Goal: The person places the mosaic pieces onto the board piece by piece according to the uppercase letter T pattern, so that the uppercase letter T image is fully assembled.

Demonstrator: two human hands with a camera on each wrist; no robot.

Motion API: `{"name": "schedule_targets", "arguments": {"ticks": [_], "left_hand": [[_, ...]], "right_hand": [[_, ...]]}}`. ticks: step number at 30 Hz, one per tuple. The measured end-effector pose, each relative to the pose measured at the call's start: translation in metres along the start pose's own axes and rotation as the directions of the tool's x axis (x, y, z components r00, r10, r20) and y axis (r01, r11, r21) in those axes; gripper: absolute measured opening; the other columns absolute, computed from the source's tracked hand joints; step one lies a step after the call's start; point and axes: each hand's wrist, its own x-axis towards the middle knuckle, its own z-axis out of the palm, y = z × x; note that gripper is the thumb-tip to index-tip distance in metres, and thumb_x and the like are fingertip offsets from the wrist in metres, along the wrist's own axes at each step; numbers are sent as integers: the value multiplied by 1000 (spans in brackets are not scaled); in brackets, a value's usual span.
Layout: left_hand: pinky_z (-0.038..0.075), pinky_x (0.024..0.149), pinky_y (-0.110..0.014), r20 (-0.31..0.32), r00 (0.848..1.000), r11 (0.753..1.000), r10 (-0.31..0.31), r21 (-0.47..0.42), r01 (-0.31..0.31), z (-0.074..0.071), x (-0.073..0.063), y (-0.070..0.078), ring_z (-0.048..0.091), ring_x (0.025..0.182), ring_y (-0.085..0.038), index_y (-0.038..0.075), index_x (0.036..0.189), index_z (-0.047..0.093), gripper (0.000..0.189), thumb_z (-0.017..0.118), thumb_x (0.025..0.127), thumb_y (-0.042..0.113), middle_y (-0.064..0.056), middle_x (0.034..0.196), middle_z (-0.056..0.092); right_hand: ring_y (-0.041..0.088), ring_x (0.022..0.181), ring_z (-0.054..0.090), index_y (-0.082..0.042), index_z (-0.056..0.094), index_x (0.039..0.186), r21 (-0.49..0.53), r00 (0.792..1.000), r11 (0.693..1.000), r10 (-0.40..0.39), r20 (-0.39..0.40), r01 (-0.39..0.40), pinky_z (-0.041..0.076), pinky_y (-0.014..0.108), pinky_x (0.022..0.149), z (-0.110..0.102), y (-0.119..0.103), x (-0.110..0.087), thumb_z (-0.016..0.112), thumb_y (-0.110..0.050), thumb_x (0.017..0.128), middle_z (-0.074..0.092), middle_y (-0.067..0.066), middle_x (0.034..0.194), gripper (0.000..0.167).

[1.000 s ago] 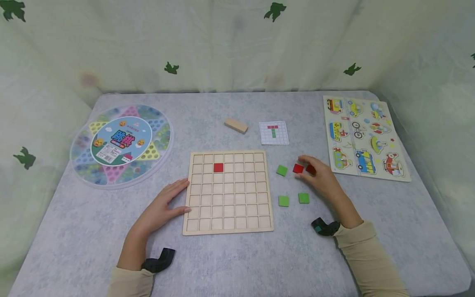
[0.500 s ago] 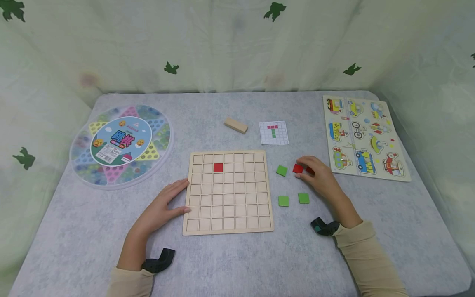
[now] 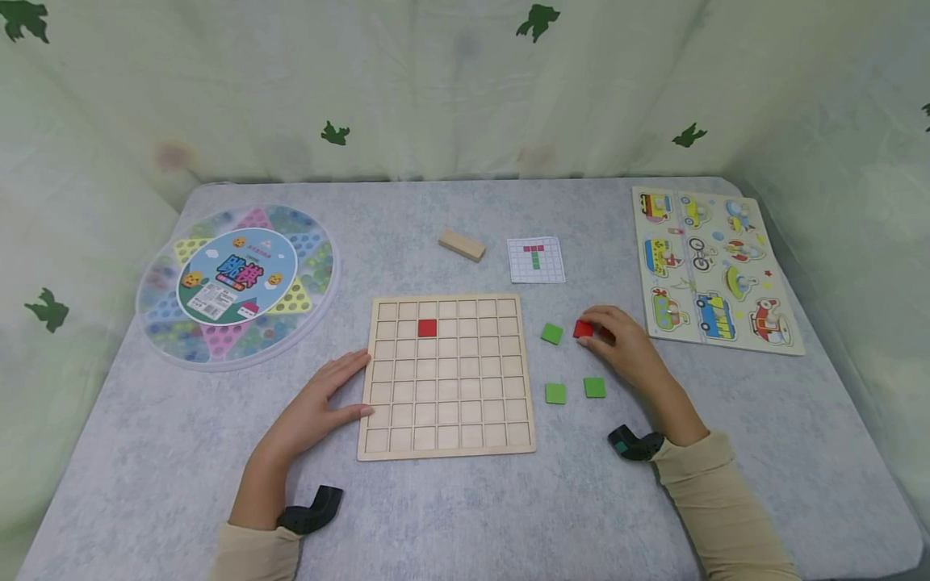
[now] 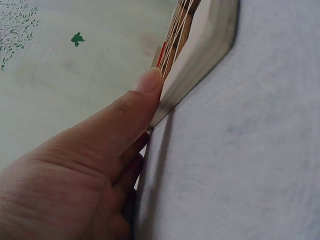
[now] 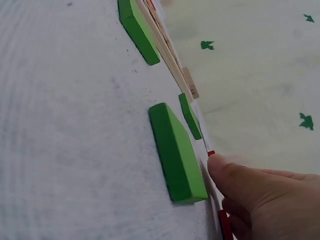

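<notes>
A wooden grid board point(image 3: 448, 392) lies in front of the person, with one red square tile point(image 3: 427, 328) set in its second row. My left hand point(image 3: 308, 415) rests at the board's left edge, fingers extended; in the left wrist view the thumb point(image 4: 147, 82) presses on the rim. To the right of the board, my right hand point(image 3: 628, 351) pinches another red tile point(image 3: 582, 329) between thumb and index finger, close to the tabletop. A further red tile point(image 5: 225, 225) shows under that hand in the right wrist view; the hand hides it in the head view.
Green tiles point(image 3: 555, 393) lie between the board and the right hand. Behind the board are a wooden block point(image 3: 462, 245) and a pattern card point(image 3: 536, 270) with a red and green T. A Chinese checkers set point(image 3: 240, 282) sits left, a vehicle puzzle board point(image 3: 715, 274) right.
My right hand's fingers have drawn in around the red tile, and the second red tile under the hand has gone from sight in the head view. The left hand stays put.
</notes>
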Motion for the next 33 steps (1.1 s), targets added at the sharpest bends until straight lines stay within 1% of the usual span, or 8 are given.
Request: {"name": "schedule_targets", "arguments": {"ticks": [6, 11, 15, 18, 22, 26, 29, 33], "left_hand": [[13, 105, -50, -2, 1000, 1000, 1, 0, -1, 1, 0, 0, 20, 131, -33, 12, 140, 34, 75, 70, 77, 33, -12, 143, 29], [12, 106, -49, -5, 1000, 1000, 1, 2, -1, 1, 0, -1, 20, 131, -33, 12, 140, 34, 75, 70, 77, 33, -12, 143, 29], [13, 105, -49, -5, 1000, 1000, 3, 2, -3, 1, 0, -1, 20, 131, -33, 12, 140, 34, 75, 70, 77, 33, -12, 143, 29], [13, 105, -50, -2, 1000, 1000, 0, 4, 0, 1, 1, -1, 19, 131, -33, 12, 140, 34, 75, 70, 77, 34, -12, 143, 29], [13, 105, -51, 2, 1000, 1000, -6, 1, 6, 0, 1, 0, 19, 131, -34, 12, 140, 34, 76, 70, 77, 35, -13, 143, 28], [13, 105, -51, 5, 1000, 1000, -10, -1, 10, 0, 1, 0, 19, 131, -34, 12, 140, 34, 76, 70, 77, 35, -13, 143, 28], [13, 105, -51, 6, 1000, 1000, -10, 1, 10, -1, 1, 1, 19, 131, -34, 12, 140, 34, 76, 70, 77, 35, -13, 143, 28], [14, 104, -52, 9, 1000, 1000, -15, 3, 15, -2, 0, 2, 19, 131, -34, 11, 140, 34, 76, 70, 77, 34, -13, 143, 28]], "right_hand": [[26, 101, 49, -3, 61, 107, 17, 999, 1000, -15, -38, 15, 43, 43, 82, -4, -6, 0, 68, -16, 81, 54, 13, 110, 30], [23, 97, 50, -3, 62, 109, -21, 993, 996, -86, -85, 84, 46, 41, 80, -8, -20, 6, 71, -11, 78, 55, 11, 106, 33], [22, 96, 51, -3, 63, 108, -31, 975, 984, -176, -132, 174, 46, 38, 81, -11, -42, 16, 73, -8, 74, 57, 9, 103, 36], [21, 96, 52, -2, 64, 107, -10, 954, 967, -252, -165, 254, 45, 37, 82, -9, -59, 26, 74, -7, 73, 57, 8, 101, 36], [20, 97, 51, -1, 63, 107, 32, 926, 940, -327, -190, 339, 45, 33, 82, 0, -80, 41, 73, -6, 74, 57, 9, 102, 35], [19, 98, 51, 0, 63, 108, 80, 910, 918, -370, -190, 390, 46, 31, 81, 15, -98, 56, 73, -7, 75, 57, 9, 102, 35], [19, 97, 51, 0, 63, 107, 119, 905, 905, -384, -185, 408, 46, 29, 80, 31, -108, 66, 73, -8, 75, 57, 8, 102, 35], [18, 96, 53, 1, 62, 108, 178, 916, 901, -372, -147, 395, 47, 28, 81, 55, -115, 74, 71, -8, 76, 58, 9, 103, 34]]}}
